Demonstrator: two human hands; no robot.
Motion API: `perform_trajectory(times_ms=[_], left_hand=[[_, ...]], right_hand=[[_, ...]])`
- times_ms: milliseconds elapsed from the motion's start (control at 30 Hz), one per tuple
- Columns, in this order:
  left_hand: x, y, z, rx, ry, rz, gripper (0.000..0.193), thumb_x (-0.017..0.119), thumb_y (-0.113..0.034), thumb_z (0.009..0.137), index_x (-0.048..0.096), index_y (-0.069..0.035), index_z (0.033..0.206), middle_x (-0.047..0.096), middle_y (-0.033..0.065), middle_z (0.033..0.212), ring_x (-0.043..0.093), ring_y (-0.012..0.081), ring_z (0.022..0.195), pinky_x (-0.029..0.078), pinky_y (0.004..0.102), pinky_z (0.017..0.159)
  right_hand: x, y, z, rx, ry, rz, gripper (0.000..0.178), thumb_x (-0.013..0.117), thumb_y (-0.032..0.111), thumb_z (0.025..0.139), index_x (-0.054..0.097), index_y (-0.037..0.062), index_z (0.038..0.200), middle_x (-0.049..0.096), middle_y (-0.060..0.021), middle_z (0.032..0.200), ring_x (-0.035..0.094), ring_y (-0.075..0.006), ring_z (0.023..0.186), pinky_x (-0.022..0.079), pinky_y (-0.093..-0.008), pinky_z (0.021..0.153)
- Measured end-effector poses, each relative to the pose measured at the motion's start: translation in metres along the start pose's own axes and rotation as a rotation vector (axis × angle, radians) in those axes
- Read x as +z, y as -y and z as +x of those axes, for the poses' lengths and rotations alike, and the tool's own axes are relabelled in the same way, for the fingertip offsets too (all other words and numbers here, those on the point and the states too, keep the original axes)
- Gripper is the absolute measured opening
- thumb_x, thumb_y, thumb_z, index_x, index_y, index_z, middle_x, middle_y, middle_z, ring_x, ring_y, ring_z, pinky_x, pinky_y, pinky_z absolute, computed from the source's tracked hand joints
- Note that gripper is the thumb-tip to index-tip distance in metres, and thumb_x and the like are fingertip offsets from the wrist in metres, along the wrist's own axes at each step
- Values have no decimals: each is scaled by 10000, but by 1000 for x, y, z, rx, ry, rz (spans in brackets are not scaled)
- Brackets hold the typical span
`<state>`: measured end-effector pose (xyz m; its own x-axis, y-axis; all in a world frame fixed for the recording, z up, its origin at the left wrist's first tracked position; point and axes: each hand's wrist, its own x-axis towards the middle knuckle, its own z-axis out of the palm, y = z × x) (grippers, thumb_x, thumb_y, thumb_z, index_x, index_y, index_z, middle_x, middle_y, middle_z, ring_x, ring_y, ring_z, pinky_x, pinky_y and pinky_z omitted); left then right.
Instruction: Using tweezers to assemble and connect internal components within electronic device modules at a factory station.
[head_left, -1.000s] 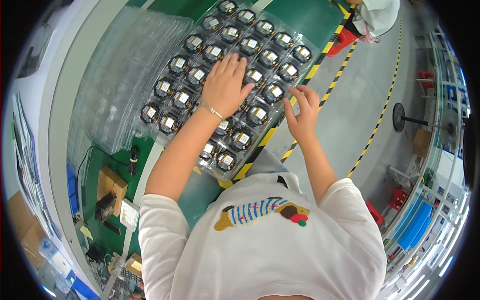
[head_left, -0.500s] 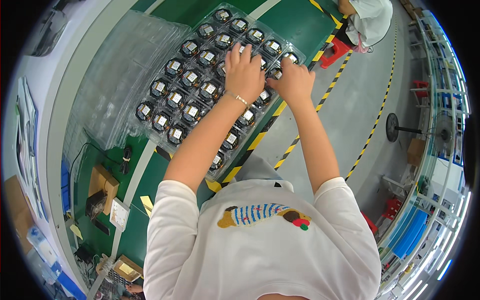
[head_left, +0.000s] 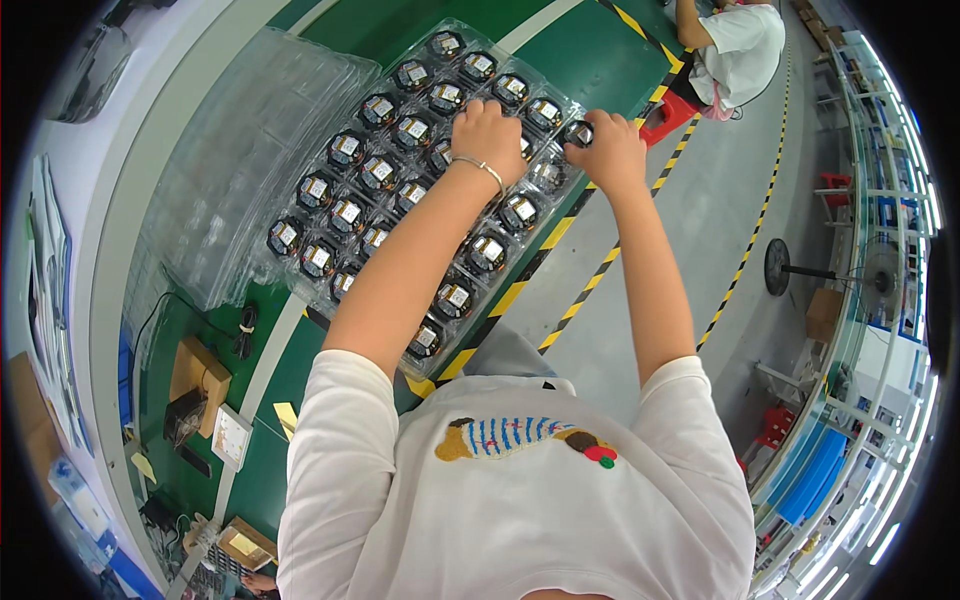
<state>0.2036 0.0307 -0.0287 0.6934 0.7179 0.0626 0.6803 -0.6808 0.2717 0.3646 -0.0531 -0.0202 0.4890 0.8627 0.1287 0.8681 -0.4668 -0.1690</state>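
- A stack of empty clear plastic trays [head_left: 230, 170] lies at the far left on the green surface [head_left: 590, 60]; how many are in the stack cannot be told.
- Just to its right sits one clear blister tray [head_left: 545, 215] filled with small round black parts [head_left: 347, 212], each with a pale label on top, set in slanting rows. About twenty-five parts show; the forearm and hands hide others, so the full count cannot be told.
- The left hand [head_left: 488, 132] reaches out on a straight arm across the tray, palm down, a thin bracelet [head_left: 478, 166] at the wrist. Its fingers are curled down onto the parts in the tray's far rows; whether they grip one cannot be told.
- The right hand [head_left: 606, 152] is stretched forward to the tray's far right corner. Its fingers are closed around one round black part [head_left: 578, 132], held at the tray's edge cell.
- Both arms come up from the lower edge, out of a white shirt.
- Right of the surface runs a yellow-and-black striped floor line [head_left: 580, 300] over grey floor.
- At the top right another person in a white shirt [head_left: 742, 52] sits on a red stool [head_left: 672, 112].
- One black floor fan [head_left: 778, 268] stands at the right.
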Motion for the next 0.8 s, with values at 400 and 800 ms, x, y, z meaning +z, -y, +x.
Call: perform_trajectory(times_ms=[400, 800], left_hand=[[-17, 19, -8, -9, -137, -202, 376, 713, -321, 659, 628, -28, 878, 602, 145, 942, 575, 318, 913, 486, 415, 816], [-7, 42, -4, -85, -196, -76, 434, 755, -338, 652, 656, -50, 961, 587, 107, 969, 531, 291, 978, 453, 413, 841]], right_hand=[[-16, -14, 20, -264, 291, -55, 495, 784, 171, 574, 603, 80, 1026, 602, -125, 978, 578, -313, 973, 491, -401, 811], [-19, 25, 51, -252, 145, 91, 440, 778, 289, 567, 667, 44, 915, 599, -169, 920, 588, -343, 916, 497, -396, 787]])
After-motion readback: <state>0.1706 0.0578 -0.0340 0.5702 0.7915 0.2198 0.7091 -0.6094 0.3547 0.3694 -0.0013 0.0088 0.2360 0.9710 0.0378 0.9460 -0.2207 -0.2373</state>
